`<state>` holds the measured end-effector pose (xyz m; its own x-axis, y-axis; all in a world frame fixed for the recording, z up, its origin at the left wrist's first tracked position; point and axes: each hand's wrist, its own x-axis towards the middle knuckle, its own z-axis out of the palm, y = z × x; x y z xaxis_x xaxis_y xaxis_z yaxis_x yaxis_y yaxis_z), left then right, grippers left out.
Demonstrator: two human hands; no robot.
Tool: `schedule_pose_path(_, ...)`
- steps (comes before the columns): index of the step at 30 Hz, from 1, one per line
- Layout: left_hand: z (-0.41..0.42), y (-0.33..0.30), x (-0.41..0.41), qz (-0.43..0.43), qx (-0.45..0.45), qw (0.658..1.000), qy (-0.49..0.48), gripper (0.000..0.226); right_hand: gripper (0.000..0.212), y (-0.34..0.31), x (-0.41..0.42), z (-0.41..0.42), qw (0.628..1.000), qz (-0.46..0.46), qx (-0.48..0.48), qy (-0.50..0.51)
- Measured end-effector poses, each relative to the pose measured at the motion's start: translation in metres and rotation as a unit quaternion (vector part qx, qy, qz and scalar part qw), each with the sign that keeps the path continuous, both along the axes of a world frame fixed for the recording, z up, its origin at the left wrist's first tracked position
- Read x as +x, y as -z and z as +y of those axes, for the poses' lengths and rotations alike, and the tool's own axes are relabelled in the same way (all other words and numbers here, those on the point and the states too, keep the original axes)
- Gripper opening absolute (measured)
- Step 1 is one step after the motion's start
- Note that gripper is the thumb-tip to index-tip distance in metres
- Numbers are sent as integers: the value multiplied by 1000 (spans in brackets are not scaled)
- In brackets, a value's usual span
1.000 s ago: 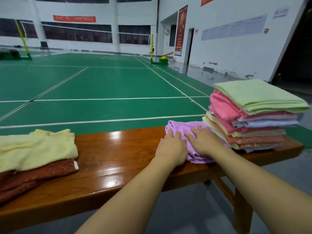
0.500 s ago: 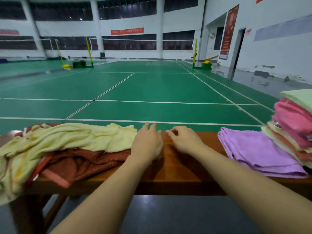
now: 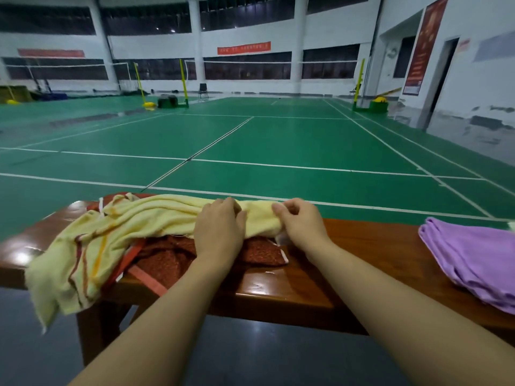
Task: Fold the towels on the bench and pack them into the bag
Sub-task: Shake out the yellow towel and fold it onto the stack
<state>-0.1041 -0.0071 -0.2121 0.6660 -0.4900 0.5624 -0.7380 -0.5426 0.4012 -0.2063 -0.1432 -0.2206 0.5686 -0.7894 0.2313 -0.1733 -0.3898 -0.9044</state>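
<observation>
A crumpled pale yellow towel (image 3: 117,238) with red and orange stripes lies across the left part of the wooden bench (image 3: 362,246), one end hanging over the front edge. Under it sits a dark red patterned towel (image 3: 167,260). My left hand (image 3: 220,232) grips the yellow towel near its right end, fingers curled over the cloth. My right hand (image 3: 301,224) pinches the towel's right edge. A folded purple towel (image 3: 473,257) lies on the bench at the far right. No bag is in view.
Beyond the bench stretches a green badminton court with white lines, net posts (image 3: 359,84) and a chair (image 3: 203,90) far off. Grey floor lies in front of the bench. The bench top between my right hand and the purple towel is bare wood.
My view has swung left, away from the folded stack. Both hands left the purple towel, crossed the bare bench top and took hold of the yellow towel's right end.
</observation>
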Motion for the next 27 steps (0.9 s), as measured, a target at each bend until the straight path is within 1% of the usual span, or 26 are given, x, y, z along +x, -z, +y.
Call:
schedule_pose_path(3,-13,-2,-13,-25,-50,998,36,19,24,-2,-14,-15,990,-96,100,33)
schedule_pose_path(5,-26,-8,-31,-33,-56,995,74,21,23,-2,-28,-25,967,-174,182,38)
schedule_pose_path(6,-33,-11,-43,-24,-52,992,110,22,25,0,-37,-33,959,-194,199,63)
schedule_pose_path(8,-48,-16,-72,13,-17,982,189,23,28,-3,-61,-47,946,-213,195,150)
schedule_pose_path(9,-54,-17,-86,25,12,974,225,24,27,-7,-75,-54,936,-227,182,197)
schedule_pose_path(11,-64,-19,-112,23,65,955,287,25,24,-20,-107,-69,914,-234,135,301)
schedule_pose_path(13,-71,-19,-131,23,103,937,332,27,28,-35,-141,-82,890,-222,86,388)
schedule_pose_path(14,-73,-18,-137,26,113,933,342,28,29,-40,-156,-89,885,-210,65,411)
schedule_pose_path(16,-77,-15,-143,30,121,935,333,29,26,-47,-180,-96,887,-175,24,426)
schedule_pose_path(18,-80,-15,-139,30,108,949,294,29,28,-49,-196,-97,896,-125,-20,425)
schedule_pose_path(19,-81,-14,-133,34,94,958,268,28,34,-47,-202,-99,902,-84,-47,421)
schedule_pose_path(20,-82,-13,-125,45,78,966,244,27,48,-47,-208,-100,907,-25,-76,414)
schedule_pose_path(21,-83,-11,-118,64,67,970,225,25,63,-46,-213,-103,910,56,-98,399)
schedule_pose_path(22,-82,-8,-110,84,62,971,213,26,73,-45,-217,-104,905,155,-111,381)
schedule_pose_path(23,-81,-4,-104,107,73,970,208,30,76,-43,-221,-104,889,251,-128,361)
schedule_pose_path(24,-79,2,-100,129,98,965,208,38,75,-42,-223,-103,865,320,-167,348)
schedule_pose_path(25,-79,7,-96,141,132,959,208,48,68,-40,-225,-105,851,338,-223,334)
schedule_pose_path(26,-79,11,-93,131,170,955,205,57,55,-39,-225,-105,853,314,-276,313)
schedule_pose_path(27,-81,13,-89,112,201,952,200,64,39,-39,-223,-104,871,271,-302,275)
